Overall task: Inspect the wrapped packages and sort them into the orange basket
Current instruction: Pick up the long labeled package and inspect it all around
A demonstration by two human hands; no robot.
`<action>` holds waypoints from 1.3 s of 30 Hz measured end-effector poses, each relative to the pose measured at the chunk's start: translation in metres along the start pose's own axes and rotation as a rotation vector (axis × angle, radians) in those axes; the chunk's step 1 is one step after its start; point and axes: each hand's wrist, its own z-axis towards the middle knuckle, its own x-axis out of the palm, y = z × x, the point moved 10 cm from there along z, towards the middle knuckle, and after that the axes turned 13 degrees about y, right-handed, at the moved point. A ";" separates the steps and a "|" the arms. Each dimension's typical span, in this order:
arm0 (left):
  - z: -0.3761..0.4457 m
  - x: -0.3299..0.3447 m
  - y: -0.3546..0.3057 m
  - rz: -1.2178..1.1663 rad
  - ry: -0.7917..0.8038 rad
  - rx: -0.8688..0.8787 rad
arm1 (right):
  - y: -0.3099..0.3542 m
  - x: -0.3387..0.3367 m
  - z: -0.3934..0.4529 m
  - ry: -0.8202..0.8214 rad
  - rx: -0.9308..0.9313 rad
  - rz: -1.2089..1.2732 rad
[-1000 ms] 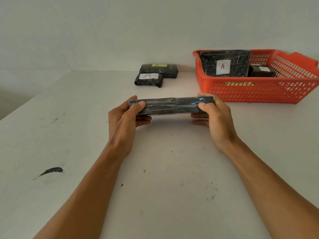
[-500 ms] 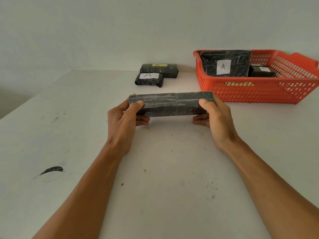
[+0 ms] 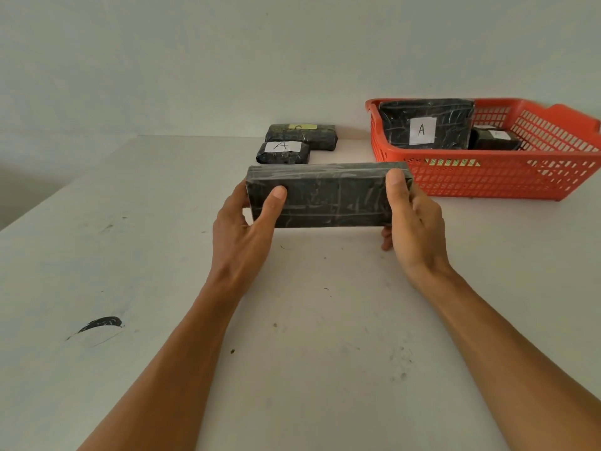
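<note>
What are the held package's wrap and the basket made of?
Held package: looks like dark glossy plastic film or tape; wrinkles, streaky glare. Contents hidden. Orange basket: seemingly moulded rigid plastic; uniform colour, lattice walls, smooth rim.

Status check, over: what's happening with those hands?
Left hand, right hand grip long black package. No label showing. Orange basket far right, path clear.

Bare sorting room: scuffed white table (image 3: 130, 255), blank wall (image 3: 195, 60).
</note>
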 end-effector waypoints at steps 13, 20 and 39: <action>-0.007 -0.002 -0.002 -0.095 -0.133 -0.068 | 0.017 0.024 -0.012 0.082 -0.098 -0.055; -0.013 0.006 -0.006 -0.042 -0.144 -0.086 | 0.022 0.019 -0.025 -0.104 -0.069 -0.014; -0.015 0.013 -0.010 0.073 -0.149 -0.067 | 0.019 0.010 -0.022 -0.148 -0.044 -0.142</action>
